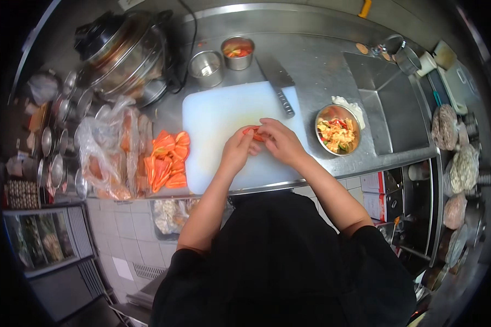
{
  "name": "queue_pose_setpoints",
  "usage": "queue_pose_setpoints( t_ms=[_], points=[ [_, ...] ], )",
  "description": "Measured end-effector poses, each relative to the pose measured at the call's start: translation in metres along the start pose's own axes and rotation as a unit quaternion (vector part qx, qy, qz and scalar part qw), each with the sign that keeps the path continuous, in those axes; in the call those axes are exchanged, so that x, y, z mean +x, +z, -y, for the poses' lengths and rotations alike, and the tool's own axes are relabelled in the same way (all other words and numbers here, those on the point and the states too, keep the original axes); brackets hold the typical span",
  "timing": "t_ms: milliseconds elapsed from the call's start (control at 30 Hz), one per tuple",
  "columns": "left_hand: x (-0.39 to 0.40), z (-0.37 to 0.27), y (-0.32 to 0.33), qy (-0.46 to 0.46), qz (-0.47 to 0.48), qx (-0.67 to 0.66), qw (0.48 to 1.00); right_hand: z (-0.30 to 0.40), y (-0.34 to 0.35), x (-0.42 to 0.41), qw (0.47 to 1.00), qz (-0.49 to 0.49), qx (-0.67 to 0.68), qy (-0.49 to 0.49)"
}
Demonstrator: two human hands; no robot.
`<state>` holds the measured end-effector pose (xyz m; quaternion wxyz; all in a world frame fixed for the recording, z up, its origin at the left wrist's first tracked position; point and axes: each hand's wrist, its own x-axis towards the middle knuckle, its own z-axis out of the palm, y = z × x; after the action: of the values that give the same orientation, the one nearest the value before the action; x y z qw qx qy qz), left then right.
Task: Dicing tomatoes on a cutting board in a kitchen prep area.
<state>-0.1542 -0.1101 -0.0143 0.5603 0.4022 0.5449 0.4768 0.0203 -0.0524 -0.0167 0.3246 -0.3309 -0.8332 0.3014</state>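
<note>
Over a white cutting board (212, 110), my left hand (236, 151) grips a piece of red bell pepper (251, 131). My right hand (283, 141) is at the same piece from the other side, its fingers bent against it and partly hiding it. A cleaver (277, 73) lies across the board's far right corner, its blade on the steel counter and its dark handle on the board. Left of the board is a pile of red bell pepper pieces (166, 161). To the right stands a steel bowl (318, 141) holding pepper cores and seeds (338, 133).
Two steel containers, one bare inside (206, 69) and one with cut vegetables (238, 51), stand behind the board. A glass-bowled cooker (125, 61) and plastic bags (106, 159) are at left. A white cloth (354, 109) touches the bowl near the sink (397, 106).
</note>
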Motion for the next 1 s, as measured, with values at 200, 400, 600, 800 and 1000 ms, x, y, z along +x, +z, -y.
queue_pose_setpoints(
  t_ms=[200,400,600,800,1000],
  points=[
    [0.026,-0.018,0.042,0.009,0.029,0.052,0.998,-0.001,-0.038,-0.006,0.998,-0.032,-0.003,0.062],
    [0.045,-0.041,0.095,0.066,0.032,0.135,0.988,-0.027,-0.074,-0.013,0.99,-0.134,-0.013,0.049],
    [0.06,-0.044,0.139,0.14,0.036,0.209,0.967,-0.03,-0.092,-0.025,0.954,-0.258,-0.121,0.097],
    [0.068,-0.055,0.155,0.141,0.037,0.206,0.968,-0.058,-0.106,-0.05,0.926,-0.331,0.044,0.175],
    [0.08,-0.056,0.157,0.134,0.037,0.19,0.972,-0.074,-0.13,-0.07,0.933,-0.273,-0.12,0.203]
  ],
)
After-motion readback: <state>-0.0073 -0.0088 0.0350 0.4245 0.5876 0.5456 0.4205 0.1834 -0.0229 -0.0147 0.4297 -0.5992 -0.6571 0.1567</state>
